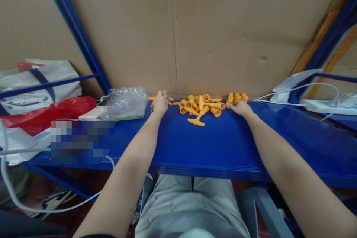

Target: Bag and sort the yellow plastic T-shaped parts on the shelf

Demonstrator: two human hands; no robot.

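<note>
My left hand (pixel 161 103) is at the back of the blue shelf, its fingers curled over orange plastic pieces (pixel 152 98) that show on both sides of it. Its fingertips are partly hidden. Right of it lies a loose pile of orange T-handled plastic pieces (pixel 196 119) with cone-shaped cups, some facing me. My right hand (pixel 242 108) is at the pile's right. Its thumb and fingers close about the leftmost of several upright, knobbly orange pieces (pixel 230 98), standing in a row against the cardboard.
A clear plastic bag (pixel 126 102) lies left of my left hand, beside a red bag (pixel 55 113) and a white cloth bag (pixel 63 81). Cardboard (pixel 195 37) walls the back of the blue shelf (pixel 206 148). A white power strip (pixel 329 106) and cables are at right.
</note>
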